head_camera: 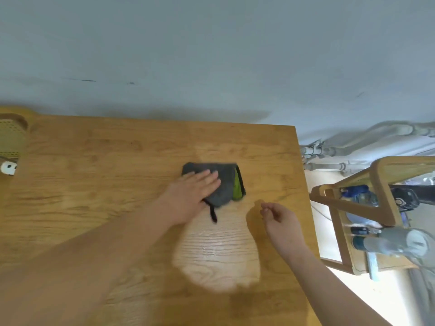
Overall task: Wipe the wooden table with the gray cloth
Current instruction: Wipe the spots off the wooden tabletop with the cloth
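The cloth (226,182) lies folded on the table (94,184), toward 1 o'clock from its middle, gray side up, with a green layer (237,188) showing at its 3 o'clock edge and a black loop (213,214) trailing toward 6. The left hand (195,187) lies flat on it from 8 o'clock. Its fingers (209,178) are straight and close together, probably so that the palm spreads pressure over the fold and drags it without bunching. The right hand (280,222) hovers at 4 o'clock from the cloth, apart from it. Its fingers are loosely curled and nothing shows in them, so it looks idle and clear of the wiping path. A basket (11,140) sits at the table's 9 o'clock edge.
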`<state>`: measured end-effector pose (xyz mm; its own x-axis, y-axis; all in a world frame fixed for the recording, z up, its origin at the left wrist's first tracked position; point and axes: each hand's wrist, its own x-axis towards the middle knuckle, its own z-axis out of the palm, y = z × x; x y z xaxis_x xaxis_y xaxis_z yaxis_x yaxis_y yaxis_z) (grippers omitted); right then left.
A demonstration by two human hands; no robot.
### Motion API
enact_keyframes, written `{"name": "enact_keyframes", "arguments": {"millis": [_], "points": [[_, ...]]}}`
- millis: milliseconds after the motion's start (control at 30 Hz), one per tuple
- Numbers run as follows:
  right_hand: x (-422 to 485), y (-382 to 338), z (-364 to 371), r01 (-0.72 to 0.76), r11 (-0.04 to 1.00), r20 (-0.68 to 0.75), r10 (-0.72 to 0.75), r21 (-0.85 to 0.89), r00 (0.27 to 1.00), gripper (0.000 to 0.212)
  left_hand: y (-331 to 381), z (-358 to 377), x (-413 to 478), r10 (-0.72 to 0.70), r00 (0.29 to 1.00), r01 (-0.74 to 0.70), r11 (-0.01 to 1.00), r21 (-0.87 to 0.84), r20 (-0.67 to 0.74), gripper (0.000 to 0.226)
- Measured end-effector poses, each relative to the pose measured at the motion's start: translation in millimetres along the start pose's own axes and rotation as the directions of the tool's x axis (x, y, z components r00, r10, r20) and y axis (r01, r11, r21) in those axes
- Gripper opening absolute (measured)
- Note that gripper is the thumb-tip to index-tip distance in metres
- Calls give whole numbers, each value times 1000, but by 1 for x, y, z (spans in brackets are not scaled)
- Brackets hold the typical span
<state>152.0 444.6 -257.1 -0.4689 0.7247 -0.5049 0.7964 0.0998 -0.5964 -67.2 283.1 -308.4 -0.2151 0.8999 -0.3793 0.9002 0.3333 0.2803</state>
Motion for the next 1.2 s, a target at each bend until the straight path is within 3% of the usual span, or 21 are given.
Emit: {"name": "enact_keyframes", "arguments": {"millis": [67,133,200,500,700,833,967,1033,1100,1133,1200], "points": [[-9,17,-11,3,1000,10,-3,2,1000,29,25,-2,18,-254,962,242,964,-110,-105,69],[-14,35,-27,3,1000,1,-3,9,1000,27,68,9,29,-458,871,412,877,-246,-175,66],[-15,54,-43,3,1000,0,-3,8,1000,29,113,21,31,-540,822,479,827,-293,-179,63],[-47,151,-124,22,999,90,-18,-48,996,33,283,68,28,-344,935,322,924,-204,-82,69],[-70,189,-144,75,988,149,-54,-133,987,27,350,97,-5,-261,962,251,961,-120,-77,63],[-72,184,-135,91,976,186,-54,-197,981,11,366,121,-43,-168,979,153,980,-128,-112,61],[-76,164,-120,114,965,244,-54,-237,968,14,340,134,-97,-18,998,10,990,-139,-59,54],[-82,150,-110,144,960,292,-69,-241,954,15,308,133,-127,-77,997,71,983,-171,-31,51],[-88,137,-98,187,953,353,-95,-239,931,16,272,138,-155,-311,940,275,933,-232,-138,50],[-91,131,-92,209,949,385,-107,-235,917,17,256,143,-166,-473,860,413,865,-286,-189,50],[-98,122,-80,253,941,440,-134,-225,888,19,235,148,-179,-770,607,654,623,-428,-193,46]]}}
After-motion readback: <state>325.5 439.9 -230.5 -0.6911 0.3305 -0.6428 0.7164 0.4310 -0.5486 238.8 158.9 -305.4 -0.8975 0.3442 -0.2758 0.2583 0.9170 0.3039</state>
